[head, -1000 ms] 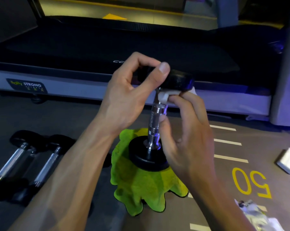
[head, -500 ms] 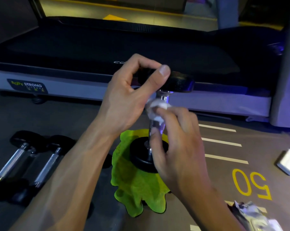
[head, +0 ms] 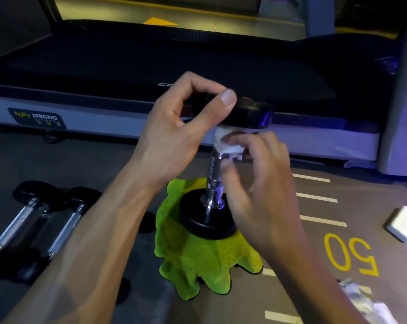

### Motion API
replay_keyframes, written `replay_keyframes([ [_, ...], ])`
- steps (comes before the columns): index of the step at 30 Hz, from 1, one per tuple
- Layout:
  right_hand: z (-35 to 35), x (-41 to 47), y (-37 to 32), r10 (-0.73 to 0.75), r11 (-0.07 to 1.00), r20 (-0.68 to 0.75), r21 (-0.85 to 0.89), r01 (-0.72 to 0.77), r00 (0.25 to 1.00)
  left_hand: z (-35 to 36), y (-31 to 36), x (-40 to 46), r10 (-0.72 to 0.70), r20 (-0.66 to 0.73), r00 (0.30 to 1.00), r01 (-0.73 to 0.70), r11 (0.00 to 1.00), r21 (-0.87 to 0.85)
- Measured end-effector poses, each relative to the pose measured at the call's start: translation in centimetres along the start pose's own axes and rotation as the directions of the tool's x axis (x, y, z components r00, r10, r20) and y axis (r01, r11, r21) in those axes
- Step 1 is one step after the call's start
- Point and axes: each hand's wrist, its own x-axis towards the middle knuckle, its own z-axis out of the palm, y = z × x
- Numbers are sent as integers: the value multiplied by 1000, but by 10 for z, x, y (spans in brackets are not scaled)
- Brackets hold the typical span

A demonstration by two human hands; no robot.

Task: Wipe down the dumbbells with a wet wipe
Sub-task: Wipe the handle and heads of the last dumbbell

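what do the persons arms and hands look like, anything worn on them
Both forearms are bare up to the frame edge: no sleeves, gloves, watch or bands show. The left hand and the right hand carry no rings that can be seen. The left thumbnail is short and unpainted. Veins stand out along the left forearm.

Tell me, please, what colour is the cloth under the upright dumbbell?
The crumpled cloth is bright lime green, clearest in the head view.

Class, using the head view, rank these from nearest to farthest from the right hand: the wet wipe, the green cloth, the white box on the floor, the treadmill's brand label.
1. wet wipe: pinched in the right hand, at the handle's top.
2. green cloth: under the upright dumbbell, just below-left.
3. white box: far right on the floor.
4. brand label: far left on the treadmill's frame.
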Motion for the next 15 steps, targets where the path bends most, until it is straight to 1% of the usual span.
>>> replay_keyframes([
  [2,0,3,-2,96,981,7,170,-95,995,-3,-1,1,-13,4,1000,13,1000,-12],
  [4,3,0,-1,224,905,51,359,-227,973,-6,-2,0,-40,2,999,41,998,-42],
  [5,5,-2,1,281,863,62,421,-281,958,-6,-3,0,-52,3,999,52,997,-58],
  [6,5,-2,3,320,838,66,446,-315,945,-6,-3,-1,-59,6,998,59,996,-69],
  [7,5,-2,3,336,834,65,443,-329,940,-6,-3,-2,-60,6,998,60,995,-77],
  [9,5,0,0,315,872,49,379,-310,948,-6,-3,-4,-56,6,998,57,995,-87],
  [12,7,-3,-3,220,959,-29,189,-211,975,-7,-3,-7,-70,10,997,71,993,-95],
  [14,11,-11,-6,141,988,-89,82,-134,986,-8,-4,-7,-75,1,997,75,993,-96],
  [15,15,-16,-8,72,997,-103,39,-68,992,-8,-5,-6,-75,-7,997,74,993,-96],
])
